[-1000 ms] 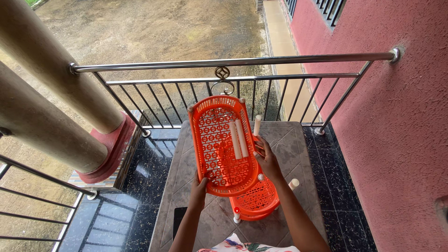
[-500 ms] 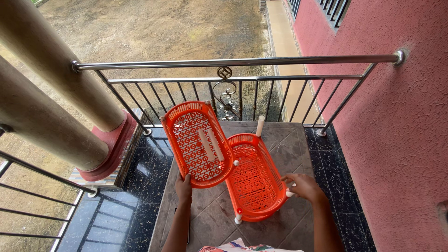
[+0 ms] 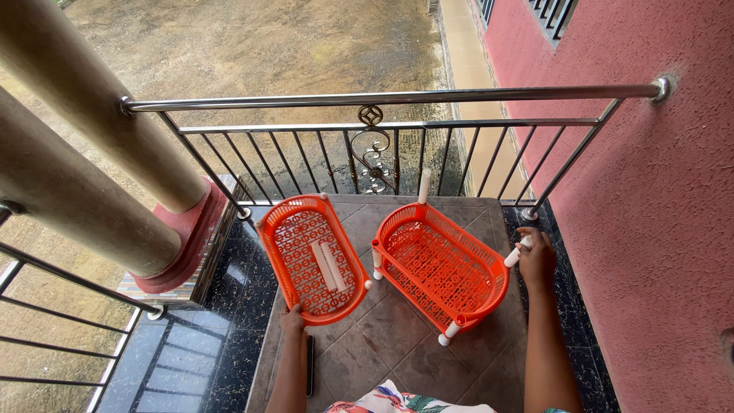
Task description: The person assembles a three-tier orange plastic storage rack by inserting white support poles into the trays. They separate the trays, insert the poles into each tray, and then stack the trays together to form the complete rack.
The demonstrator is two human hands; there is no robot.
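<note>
Gripping the left basket (image 3: 312, 260) by its near rim with our left hand (image 3: 292, 321) while our right hand (image 3: 537, 258) closes on a white peg (image 3: 517, 253), we could spill the loose tubes (image 3: 327, 265) if the basket tips.

Two orange oval plastic baskets (image 3: 312, 258) (image 3: 443, 264) lie side by side, the left holding two white tubes (image 3: 327, 265).

No package, label or sign shows anywhere in the frame; the only screen-like thing is a dark, flat, narrow phone-like object (image 3: 309, 365) lying on the tiled surface at the lower centre-left, just right of the forearm there, its face black and unlit.
</note>
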